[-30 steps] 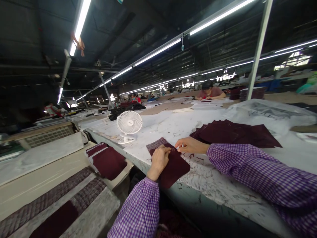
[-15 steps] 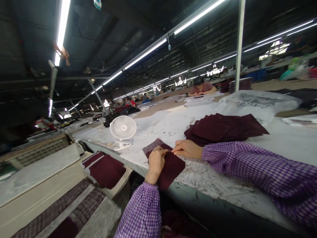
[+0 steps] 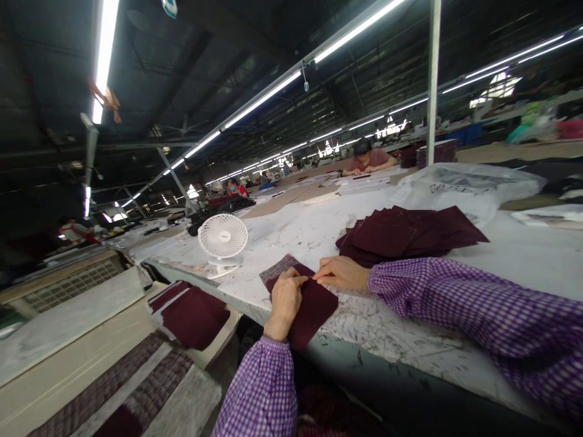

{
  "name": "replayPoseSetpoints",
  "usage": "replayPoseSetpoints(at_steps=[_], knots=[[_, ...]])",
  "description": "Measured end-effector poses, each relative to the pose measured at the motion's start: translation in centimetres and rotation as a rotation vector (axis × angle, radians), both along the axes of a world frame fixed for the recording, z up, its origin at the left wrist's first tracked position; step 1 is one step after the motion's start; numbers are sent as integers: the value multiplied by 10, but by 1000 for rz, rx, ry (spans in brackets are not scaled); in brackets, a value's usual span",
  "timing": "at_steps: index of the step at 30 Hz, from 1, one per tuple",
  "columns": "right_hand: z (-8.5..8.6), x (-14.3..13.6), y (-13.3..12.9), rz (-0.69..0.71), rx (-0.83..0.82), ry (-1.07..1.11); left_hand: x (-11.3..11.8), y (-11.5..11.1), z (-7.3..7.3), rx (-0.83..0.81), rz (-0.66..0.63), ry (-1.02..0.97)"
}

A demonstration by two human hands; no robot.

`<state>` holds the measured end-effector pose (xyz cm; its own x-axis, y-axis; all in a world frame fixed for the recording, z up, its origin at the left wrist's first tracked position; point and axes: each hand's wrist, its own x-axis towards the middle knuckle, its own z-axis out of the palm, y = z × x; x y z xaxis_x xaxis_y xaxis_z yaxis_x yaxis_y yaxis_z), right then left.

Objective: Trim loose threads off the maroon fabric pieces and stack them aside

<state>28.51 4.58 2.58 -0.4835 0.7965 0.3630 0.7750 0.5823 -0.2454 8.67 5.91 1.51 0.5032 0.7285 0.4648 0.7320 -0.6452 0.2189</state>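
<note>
A maroon fabric piece (image 3: 314, 312) lies on the white-covered table (image 3: 364, 331), its near end hanging over the front edge. Its far left end shows a greyish, patterned strip. My left hand (image 3: 286, 298) rests on the piece with thumb and forefinger closed at its middle. From the right, my right hand (image 3: 342, 273) meets it there, fingertips pinched together on the fabric. The fingertips of both hands almost touch. Behind my right hand sits a fanned pile of maroon fabric pieces (image 3: 403, 233).
A white fan (image 3: 223, 237) stands left on the table. Lower left, a stack of maroon pieces (image 3: 195, 318) and patterned strips (image 3: 155, 379) lie on a beige surface. A clear plastic bag (image 3: 473, 182) and a metal pole (image 3: 432, 85) are right. Across the table a person (image 3: 371, 159) leans over.
The view has shifted slightly, so the whole scene sits a little further left. Both hands keep their hold on the fabric piece, with hardly any movement.
</note>
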Motion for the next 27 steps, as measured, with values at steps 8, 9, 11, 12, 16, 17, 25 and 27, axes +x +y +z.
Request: replayPoseSetpoints(at_steps=[8, 9, 11, 12, 16, 17, 25, 27], knots=[[7, -4, -4, 98, 178, 48, 1, -2, 3, 2, 2, 49], [8, -6, -5, 141, 186, 9, 1, -2, 3, 5, 3, 49], [10, -9, -8, 175, 174, -54, 2, -3, 3, 14, 6, 47], [11, -11, -10, 171, 165, -78, 3, -4, 3, 18, 7, 49], [11, -14, -12, 129, 141, -157, 2, -4, 6, -5, 9, 42], [10, -13, -10, 126, 136, -172, 0, -4, 7, -24, 3, 24], [4, -13, 10, 170, 96, -164, -41, -10, 8, -28, -22, -81], [5, -14, 12, 159, 72, -171, -47, -12, 5, 35, -65, -76]])
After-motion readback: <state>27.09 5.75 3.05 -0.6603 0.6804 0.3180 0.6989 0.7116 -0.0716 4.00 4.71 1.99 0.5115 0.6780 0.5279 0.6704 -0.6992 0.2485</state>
